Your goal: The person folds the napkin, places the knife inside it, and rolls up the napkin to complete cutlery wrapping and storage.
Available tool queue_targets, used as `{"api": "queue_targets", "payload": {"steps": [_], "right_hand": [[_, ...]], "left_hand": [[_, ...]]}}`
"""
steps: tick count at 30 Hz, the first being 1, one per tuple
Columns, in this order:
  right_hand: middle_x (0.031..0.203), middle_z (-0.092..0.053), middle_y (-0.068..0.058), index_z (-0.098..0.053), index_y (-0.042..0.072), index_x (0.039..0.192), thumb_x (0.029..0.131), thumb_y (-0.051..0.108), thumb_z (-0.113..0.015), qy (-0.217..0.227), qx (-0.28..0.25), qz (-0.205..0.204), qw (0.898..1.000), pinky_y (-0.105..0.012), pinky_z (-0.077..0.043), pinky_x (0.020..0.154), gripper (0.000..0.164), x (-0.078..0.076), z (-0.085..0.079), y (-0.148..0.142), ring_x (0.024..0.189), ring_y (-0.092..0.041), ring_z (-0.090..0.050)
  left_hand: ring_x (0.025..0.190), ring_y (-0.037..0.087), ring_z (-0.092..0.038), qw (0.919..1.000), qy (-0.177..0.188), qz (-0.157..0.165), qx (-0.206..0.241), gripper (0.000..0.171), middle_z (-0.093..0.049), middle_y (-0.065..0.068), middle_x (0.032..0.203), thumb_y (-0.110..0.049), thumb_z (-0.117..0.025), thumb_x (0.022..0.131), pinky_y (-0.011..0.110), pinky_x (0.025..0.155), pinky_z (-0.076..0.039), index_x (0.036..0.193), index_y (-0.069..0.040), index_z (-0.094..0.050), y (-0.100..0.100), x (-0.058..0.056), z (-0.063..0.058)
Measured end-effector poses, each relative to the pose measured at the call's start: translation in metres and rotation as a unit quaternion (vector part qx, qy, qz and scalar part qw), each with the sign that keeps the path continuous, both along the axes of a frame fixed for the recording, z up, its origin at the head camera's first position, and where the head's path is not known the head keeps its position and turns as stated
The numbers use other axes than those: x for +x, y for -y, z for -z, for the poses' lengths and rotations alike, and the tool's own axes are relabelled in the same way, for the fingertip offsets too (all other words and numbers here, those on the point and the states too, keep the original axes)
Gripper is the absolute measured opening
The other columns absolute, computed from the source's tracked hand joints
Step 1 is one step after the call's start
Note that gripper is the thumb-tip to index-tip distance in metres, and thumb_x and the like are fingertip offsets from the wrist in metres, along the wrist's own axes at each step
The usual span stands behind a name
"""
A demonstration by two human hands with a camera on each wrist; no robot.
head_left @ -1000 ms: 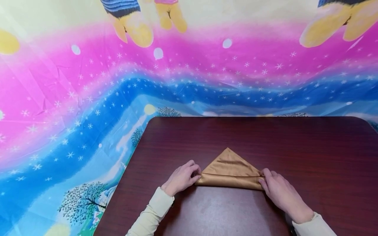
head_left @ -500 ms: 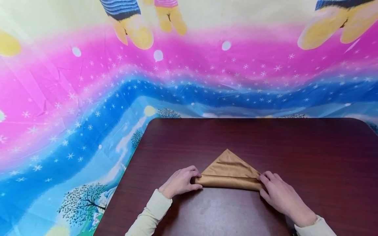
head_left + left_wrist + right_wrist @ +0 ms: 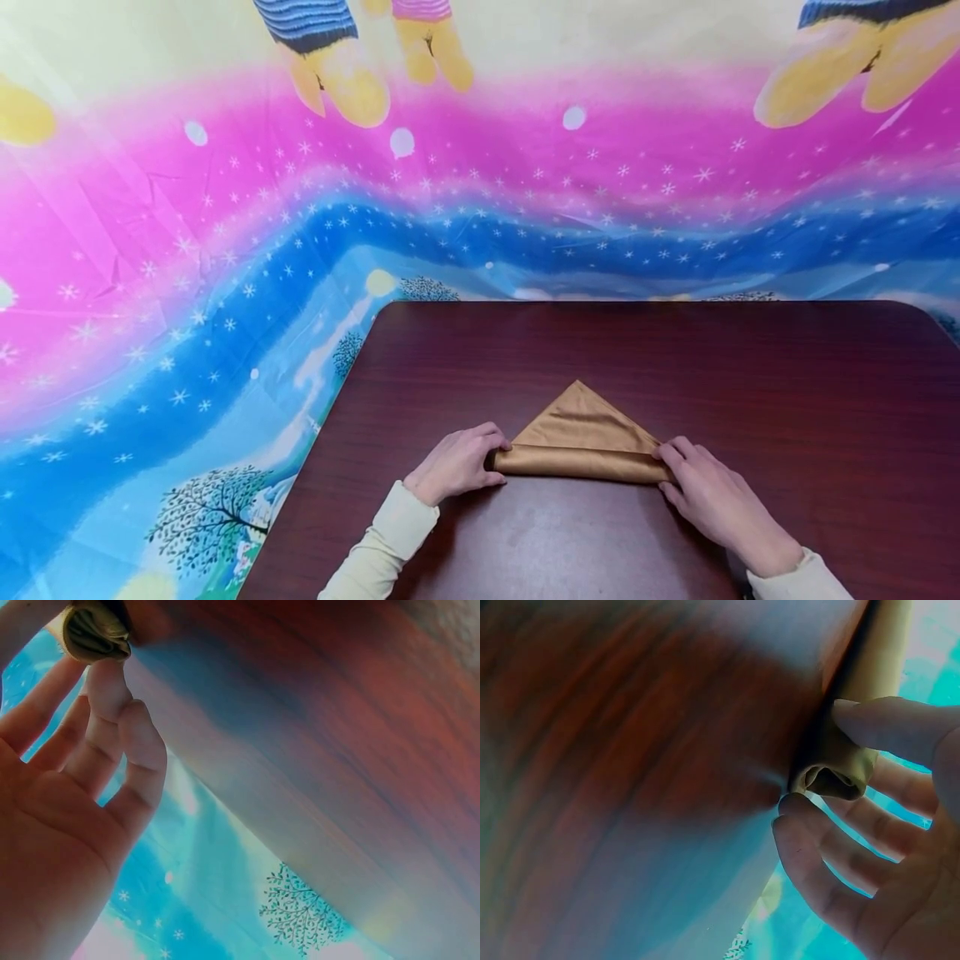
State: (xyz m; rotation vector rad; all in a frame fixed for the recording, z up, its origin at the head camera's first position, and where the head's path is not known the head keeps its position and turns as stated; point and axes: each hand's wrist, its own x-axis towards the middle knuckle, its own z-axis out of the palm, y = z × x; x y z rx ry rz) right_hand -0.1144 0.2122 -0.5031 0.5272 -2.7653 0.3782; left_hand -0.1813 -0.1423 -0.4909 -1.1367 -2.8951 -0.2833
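Observation:
A golden-brown satin cloth (image 3: pixel 588 421) lies on the table, its far part a flat triangle pointing away from me. Its near side is rolled into a tube. At the tube's left end my left hand (image 3: pixel 453 467) holds it, thumb in front and fingers behind. My right hand (image 3: pixel 716 500) grips the other end the same way. In the left wrist view the roll's open end (image 3: pixel 91 634) shows layered folds between thumb and fingers. The right wrist view has the thumb on top of the roll (image 3: pixel 836 761), with fingers around its far side.
The dark red-brown table (image 3: pixel 787 375) has rounded far corners, and light reflects off its near middle. Behind and left of it hangs a printed backdrop (image 3: pixel 480 167) in pink and blue with snowflakes.
Both hands have shifted their grip slightly at the roll's ends; the left thumb has come down to the near side. The roll itself looks nearly the same.

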Motion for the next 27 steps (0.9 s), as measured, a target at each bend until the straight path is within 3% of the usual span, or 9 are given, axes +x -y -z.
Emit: {"api": "queue_targets", "payload": {"steps": [9, 18, 27], "right_hand": [[0.095, -0.06, -0.002, -0.063, 0.01, 0.099, 0.076, 0.011, -0.076, 0.008, -0.006, 0.012, 1.0, -0.04, -0.048, 0.059, 0.027, 0.0, 0.0, 0.001, 0.08, -0.023, -0.06], [0.09, -0.06, -0.002, -0.063, 0.009, 0.102, 0.084, 0.012, -0.069, 0.024, -0.025, 0.029, 0.999, -0.043, -0.049, 0.059, 0.02, -0.001, 0.0, 0.0, 0.08, -0.025, -0.061], [0.084, -0.063, -0.007, -0.06, 0.009, 0.105, 0.089, 0.015, -0.064, 0.069, -0.034, 0.052, 0.996, -0.046, -0.048, 0.059, 0.017, -0.003, -0.003, 0.001, 0.079, -0.03, -0.062]], "left_hand": [[0.083, 0.005, -0.061, 0.9997, 0.02, -0.009, 0.012, 0.029, -0.064, -0.01, 0.105, -0.03, -0.071, 0.084, 0.023, 0.075, -0.051, 0.111, -0.019, -0.068, 0.001, -0.002, 0.0], [0.102, 0.008, -0.063, 0.9911, 0.106, 0.004, 0.08, 0.023, -0.068, -0.003, 0.108, -0.023, -0.062, 0.094, 0.027, 0.091, -0.049, 0.115, -0.013, -0.067, 0.008, -0.009, 0.002], [0.074, 0.002, -0.052, 0.978, 0.164, -0.015, 0.127, 0.02, -0.063, -0.007, 0.088, -0.02, -0.057, 0.097, 0.018, 0.07, -0.043, 0.117, -0.015, -0.06, 0.008, -0.011, 0.005]]}}
